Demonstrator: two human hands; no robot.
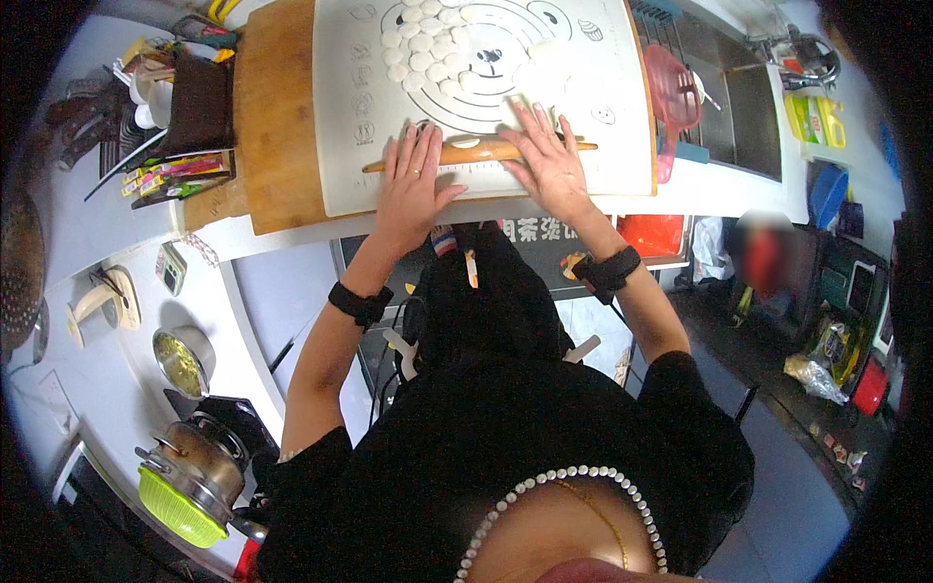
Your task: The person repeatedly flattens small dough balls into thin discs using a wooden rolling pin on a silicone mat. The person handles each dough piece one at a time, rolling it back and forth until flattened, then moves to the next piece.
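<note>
Both of my hands lie flat on a tapered wooden rolling pin (481, 151) set across a white printed pastry mat (342, 157). My left hand (417, 171) rests over its left part, fingers stretched forward, with a ring on one finger. Over the right part lies my right hand (548, 164), fingers spread. A small piece of pale dough (466, 143) shows at the pin's middle. Beyond the hands, several small round dough pieces (426, 51) lie clustered on the mat. Pale, overexposed shapes lie to their right; I cannot tell what they are.
A wooden board (277, 124) is under the mat. At right are a pink strainer (667, 87) and a sink (751, 109). On the left counter stand a dark holder (200, 106) with utensils, a metal bowl of chopped food (178, 361), a pot (197, 459) and a green basket (178, 510).
</note>
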